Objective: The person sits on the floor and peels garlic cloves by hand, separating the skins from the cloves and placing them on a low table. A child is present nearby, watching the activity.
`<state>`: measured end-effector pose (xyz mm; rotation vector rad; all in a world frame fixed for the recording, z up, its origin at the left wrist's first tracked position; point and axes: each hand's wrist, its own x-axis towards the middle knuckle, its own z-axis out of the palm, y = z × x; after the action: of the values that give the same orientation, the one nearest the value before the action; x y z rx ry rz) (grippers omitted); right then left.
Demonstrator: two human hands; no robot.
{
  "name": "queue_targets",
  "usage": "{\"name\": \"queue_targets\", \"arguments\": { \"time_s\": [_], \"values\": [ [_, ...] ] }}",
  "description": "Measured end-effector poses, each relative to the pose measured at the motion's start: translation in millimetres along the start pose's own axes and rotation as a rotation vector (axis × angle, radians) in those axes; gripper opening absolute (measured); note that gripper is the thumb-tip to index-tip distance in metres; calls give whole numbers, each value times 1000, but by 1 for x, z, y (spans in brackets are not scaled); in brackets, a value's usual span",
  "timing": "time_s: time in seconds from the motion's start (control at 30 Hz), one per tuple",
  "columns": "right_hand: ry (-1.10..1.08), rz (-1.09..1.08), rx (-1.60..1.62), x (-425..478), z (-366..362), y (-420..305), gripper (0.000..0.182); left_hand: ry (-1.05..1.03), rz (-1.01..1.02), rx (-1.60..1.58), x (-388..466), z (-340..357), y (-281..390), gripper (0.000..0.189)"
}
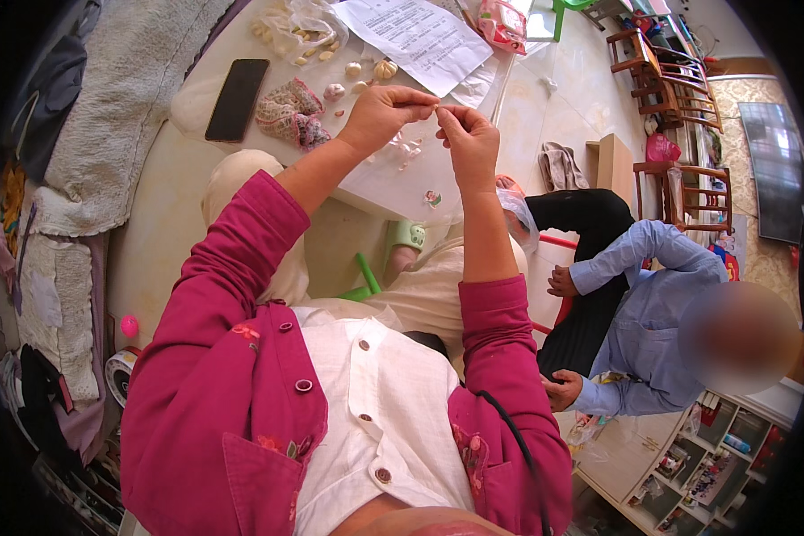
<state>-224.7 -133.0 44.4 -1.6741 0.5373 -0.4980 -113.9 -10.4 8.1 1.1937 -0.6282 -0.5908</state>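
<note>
Above the table, the fingertips of my left hand (387, 119) and my right hand (470, 137) meet. Between them they pinch a small pale piece (437, 107), mostly hidden by the fingers; it may be a garlic clove. Scraps of garlic skin (407, 149) are scattered on the tabletop below. Beyond my left hand lie a purplish garlic bulb (334, 92), a pale garlic bulb (353, 69) and a partly opened garlic bulb (385, 69). A crumpled patterned cloth (291, 112) is left of them. Farther back, a clear plastic bag (305, 30) has peeled cloves in and around it.
A black smartphone (237, 100) lies on the pale table (368, 184), left of the cloth. Printed sheets (419, 43) and a pack of wipes (504, 25) are at the far side. A seated person in a blue shirt (650, 321) is close on my right. Wooden chairs (683, 191) stand farther right.
</note>
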Motion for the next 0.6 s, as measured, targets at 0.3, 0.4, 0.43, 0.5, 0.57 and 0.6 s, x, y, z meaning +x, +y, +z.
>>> {"name": "queue_targets", "arguments": {
  "time_s": [0.3, 0.4, 0.43, 0.5, 0.57, 0.6],
  "values": [
    [-66, 98, 64, 4, -7, 8, 20, 37, 403, 525, -5, 0, 10, 18],
    [-60, 132, 80, 4, -7, 10, 20, 21, 363, 533, -6, 1, 12, 19],
    [-53, 125, 77, 5, -7, 12, 20, 13, 366, 524, -6, 1, 13, 18],
    [-40, 110, 71, 5, -5, 14, 19, -3, 371, 507, -6, 3, 13, 18],
    [-18, 85, 21, 5, -5, 11, 17, 3, 225, 335, -7, 5, 13, 17],
    [-6, 72, -3, 5, -6, 9, 16, 5, 153, 250, -7, 6, 12, 17]
  ]
}}
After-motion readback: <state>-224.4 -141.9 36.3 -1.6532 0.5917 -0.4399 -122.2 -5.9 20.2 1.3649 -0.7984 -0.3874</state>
